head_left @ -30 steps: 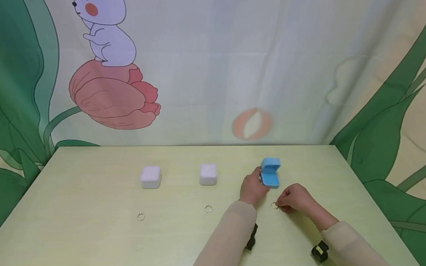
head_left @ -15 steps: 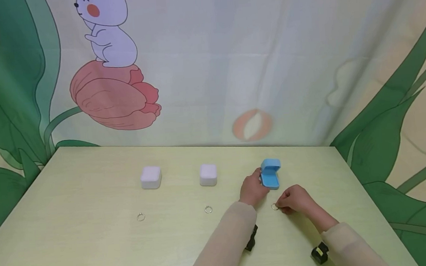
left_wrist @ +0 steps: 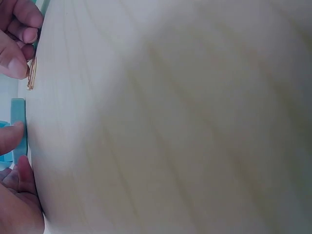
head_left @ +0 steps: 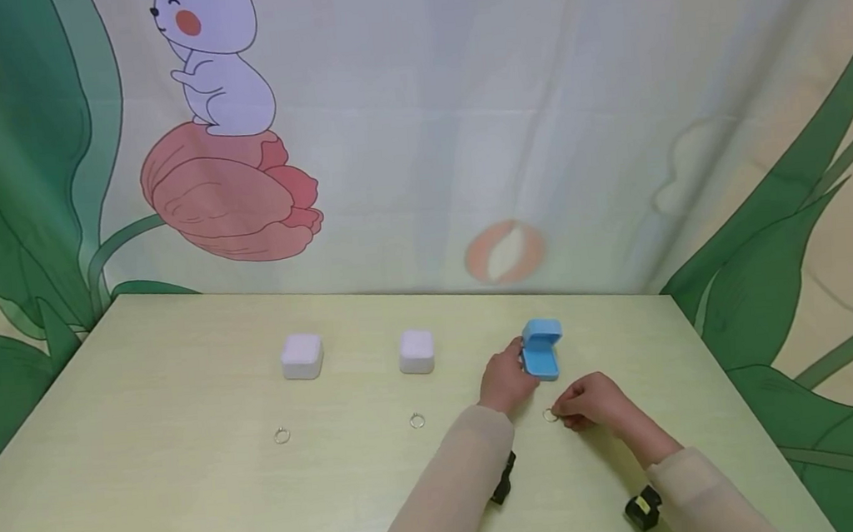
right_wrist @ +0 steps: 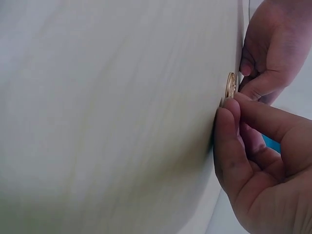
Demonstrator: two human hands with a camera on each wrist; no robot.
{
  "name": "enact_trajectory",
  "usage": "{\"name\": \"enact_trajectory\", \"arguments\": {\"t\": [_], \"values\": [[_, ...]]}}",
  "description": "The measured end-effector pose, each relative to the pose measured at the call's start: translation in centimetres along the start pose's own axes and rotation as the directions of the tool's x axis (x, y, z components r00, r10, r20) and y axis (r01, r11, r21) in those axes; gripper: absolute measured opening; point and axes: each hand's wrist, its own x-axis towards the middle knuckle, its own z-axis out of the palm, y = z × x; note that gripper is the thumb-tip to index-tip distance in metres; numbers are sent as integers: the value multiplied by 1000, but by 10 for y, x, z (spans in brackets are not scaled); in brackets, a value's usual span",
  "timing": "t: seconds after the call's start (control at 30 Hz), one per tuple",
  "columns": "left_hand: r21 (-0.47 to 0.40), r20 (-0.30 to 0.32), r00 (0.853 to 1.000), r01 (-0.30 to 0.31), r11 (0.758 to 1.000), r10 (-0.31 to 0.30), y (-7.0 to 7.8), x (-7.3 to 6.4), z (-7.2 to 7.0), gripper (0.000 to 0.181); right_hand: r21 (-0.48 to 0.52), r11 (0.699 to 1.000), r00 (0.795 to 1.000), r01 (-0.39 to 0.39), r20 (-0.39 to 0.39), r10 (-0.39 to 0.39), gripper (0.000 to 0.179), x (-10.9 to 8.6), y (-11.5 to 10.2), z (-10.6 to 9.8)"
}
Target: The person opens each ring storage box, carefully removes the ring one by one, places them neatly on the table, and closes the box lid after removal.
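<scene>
The blue ring box (head_left: 542, 364) stands with its lid up toward the right of the table. My left hand (head_left: 507, 381) grips it at its left and front; in the left wrist view the thumb lies against the blue box (left_wrist: 18, 141). Just in front of the box, my right hand (head_left: 593, 401) pinches a gold-coloured ring (head_left: 548, 415) between thumb and fingertips. The right wrist view shows that ring (right_wrist: 230, 85) on edge, at or very near the tabletop. Whether it touches the table I cannot tell.
Two pale lilac boxes (head_left: 302, 357), their lids down, sit to the left, the second box (head_left: 416, 351) nearer the middle. A ring (head_left: 282, 435) lies in front of the first, another ring (head_left: 417, 419) before the second. A printed curtain (head_left: 401, 134) hangs behind the table (head_left: 151, 488).
Both hands keep their places at the blue ring box and the ring. Only a very slight shift of the whole head view shows.
</scene>
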Motion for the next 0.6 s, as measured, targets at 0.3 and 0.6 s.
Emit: {"name": "enact_trajectory", "arguments": {"t": [0.3,0.6], "values": [[-12,-18,1000,-23,1000,23,1,1,0,58,77,997,995,13,97,-20,20,-2,2,-7],[-10,-12,1000,-17,1000,17,3,-2,-1,57,77,997,990,1,138,-12,28,-6,-3,-14]]}}
